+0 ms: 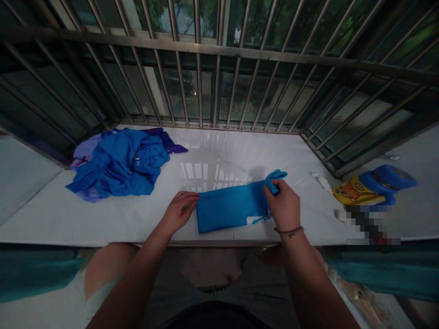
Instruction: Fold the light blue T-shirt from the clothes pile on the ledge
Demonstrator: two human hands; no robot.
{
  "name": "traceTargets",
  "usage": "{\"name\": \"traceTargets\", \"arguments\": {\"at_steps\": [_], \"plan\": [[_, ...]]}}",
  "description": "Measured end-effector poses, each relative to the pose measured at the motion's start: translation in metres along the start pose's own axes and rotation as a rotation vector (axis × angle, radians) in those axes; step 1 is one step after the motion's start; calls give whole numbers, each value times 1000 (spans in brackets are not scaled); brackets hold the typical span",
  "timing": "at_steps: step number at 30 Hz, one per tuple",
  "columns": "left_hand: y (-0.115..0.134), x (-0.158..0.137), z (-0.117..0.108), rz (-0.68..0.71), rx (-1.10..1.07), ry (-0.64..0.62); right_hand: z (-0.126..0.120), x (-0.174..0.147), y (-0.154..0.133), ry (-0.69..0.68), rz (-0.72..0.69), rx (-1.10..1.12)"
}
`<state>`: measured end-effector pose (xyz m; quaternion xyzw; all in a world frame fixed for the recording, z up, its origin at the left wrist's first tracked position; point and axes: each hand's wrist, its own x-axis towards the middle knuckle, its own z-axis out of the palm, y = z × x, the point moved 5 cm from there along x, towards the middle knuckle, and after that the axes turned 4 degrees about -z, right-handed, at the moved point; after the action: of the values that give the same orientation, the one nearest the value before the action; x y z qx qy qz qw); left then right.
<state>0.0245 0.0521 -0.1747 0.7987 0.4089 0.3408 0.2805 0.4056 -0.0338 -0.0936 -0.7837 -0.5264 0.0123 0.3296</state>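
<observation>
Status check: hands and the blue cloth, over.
Left hand flat on folded blue cloth. Right hand pinching its far corner. Pile of blue clothes lies apart, left.

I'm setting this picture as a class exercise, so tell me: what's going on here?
A person sits at a white ledge by a barred window, handling a blue cloth that lies folded into a flat strip. The left hand presses on its left end, while the right hand pinches its right end, lifted slightly. A loose pile of blue and purple clothes lies further left. To the right lies a blue and yellow toy.
</observation>
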Motion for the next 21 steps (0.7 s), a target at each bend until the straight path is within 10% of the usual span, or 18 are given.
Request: {"name": "traceTargets", "arguments": {"at_steps": [7,12,21], "plan": [[-8,1,16,29,211,-110,102,-92,-133,-371,-674,23],[-16,4,11,-12,84,-60,138,-137,-134,-480,-758,-33],[-35,16,19,-222,103,135,131,-167,-119,-481,-980,133]]}}
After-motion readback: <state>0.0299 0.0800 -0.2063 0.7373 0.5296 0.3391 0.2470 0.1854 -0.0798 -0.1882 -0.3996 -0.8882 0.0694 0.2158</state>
